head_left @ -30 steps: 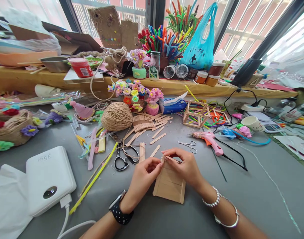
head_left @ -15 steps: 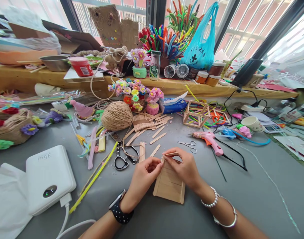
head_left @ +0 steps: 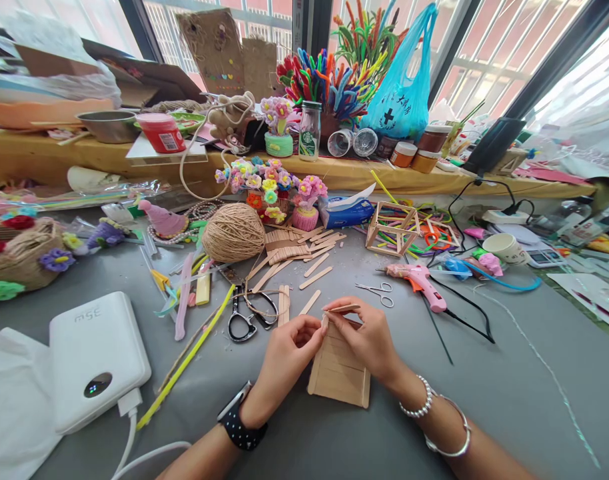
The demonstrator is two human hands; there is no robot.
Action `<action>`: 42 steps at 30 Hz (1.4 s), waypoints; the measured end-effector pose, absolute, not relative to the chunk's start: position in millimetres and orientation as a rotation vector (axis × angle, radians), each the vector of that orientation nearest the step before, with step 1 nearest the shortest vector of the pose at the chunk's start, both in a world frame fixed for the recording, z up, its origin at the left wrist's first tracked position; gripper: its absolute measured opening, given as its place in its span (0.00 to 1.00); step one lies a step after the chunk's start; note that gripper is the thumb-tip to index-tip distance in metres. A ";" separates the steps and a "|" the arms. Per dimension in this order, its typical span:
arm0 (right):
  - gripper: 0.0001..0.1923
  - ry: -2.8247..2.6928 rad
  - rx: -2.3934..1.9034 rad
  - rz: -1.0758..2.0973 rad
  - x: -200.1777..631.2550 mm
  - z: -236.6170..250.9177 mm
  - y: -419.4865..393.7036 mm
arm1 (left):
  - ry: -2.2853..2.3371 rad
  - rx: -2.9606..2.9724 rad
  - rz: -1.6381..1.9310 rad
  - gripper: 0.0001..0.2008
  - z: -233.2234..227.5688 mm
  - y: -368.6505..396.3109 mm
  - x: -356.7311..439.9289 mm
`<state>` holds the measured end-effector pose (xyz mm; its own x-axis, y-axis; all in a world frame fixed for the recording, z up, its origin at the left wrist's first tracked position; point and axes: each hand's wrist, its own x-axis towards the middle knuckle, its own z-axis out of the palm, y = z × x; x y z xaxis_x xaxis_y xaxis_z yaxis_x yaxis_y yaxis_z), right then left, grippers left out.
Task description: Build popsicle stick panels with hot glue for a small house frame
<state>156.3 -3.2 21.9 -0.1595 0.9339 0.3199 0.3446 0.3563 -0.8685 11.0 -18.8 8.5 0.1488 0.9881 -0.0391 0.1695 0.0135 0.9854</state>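
A panel of popsicle sticks [head_left: 340,377] laid side by side rests on the grey table between my hands. My left hand [head_left: 295,343] pinches the panel's upper left corner between thumb and fingers. At the panel's top end, my right hand [head_left: 367,333] is closed on a single popsicle stick [head_left: 345,308], held crosswise with one end meeting that same corner. The fingers cover the exact contact there. Loose popsicle sticks [head_left: 310,302] lie just beyond the hands. Black-handled scissors [head_left: 243,323] are left of them, small silver scissors [head_left: 382,293] to the right.
A pink glue gun [head_left: 419,283] with a black cord lies at the right. Behind stand a twine ball [head_left: 233,232], a stick-built frame [head_left: 392,230] and a blue tissue pack [head_left: 347,210]. A white power bank [head_left: 99,363] with its cable occupies the left.
The stick in my right hand has tipped slightly and shifted a little to the left at the panel's top. My left hand stays at the corner.
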 end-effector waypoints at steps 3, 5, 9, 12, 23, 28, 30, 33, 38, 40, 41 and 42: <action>0.06 -1.703 -1.136 0.801 156.1 21.2 -3.0 | 1.233 1.378 0.988 0.10 8.1 -18.8 11.3; 0.06 -1.698 -1.138 0.804 156.1 20.8 -3.1 | 1.236 1.377 0.984 0.10 8.1 -18.8 11.5; 0.07 -1.717 -1.133 0.789 156.1 21.1 -2.8 | 1.235 1.386 0.981 0.10 7.7 -18.4 11.7; 0.08 -1.741 -1.127 0.757 156.0 21.6 -2.0 | 1.234 1.389 0.980 0.10 6.9 -18.1 11.5; 0.07 -1.740 -1.108 0.754 154.5 15.7 -1.8 | 1.236 1.405 0.972 0.09 6.8 -17.7 11.4; 0.07 -1.741 -1.113 0.748 154.1 12.7 -1.5 | 1.229 1.400 0.967 0.09 6.0 -17.9 11.1; 0.07 -1.738 -1.115 0.741 153.8 12.6 -1.5 | 1.230 1.401 0.968 0.09 5.8 -18.3 10.9; 0.07 -1.743 -1.119 0.717 153.5 12.9 -1.6 | 1.230 1.405 0.964 0.09 6.1 -18.3 10.9; 0.07 -1.768 -1.125 0.665 154.2 12.4 -1.3 | 1.230 1.389 0.956 0.09 6.4 -17.4 11.0; 0.07 -1.769 -1.120 0.654 154.4 11.7 -1.3 | 1.223 1.377 0.955 0.09 6.6 -17.3 10.9; 0.07 -1.769 -1.120 0.650 154.4 11.4 -1.4 | 1.222 1.371 0.956 0.10 6.7 -17.3 10.9; 0.08 -1.771 -1.119 0.647 154.4 11.1 -1.5 | 1.222 1.366 0.956 0.10 6.7 -17.1 11.0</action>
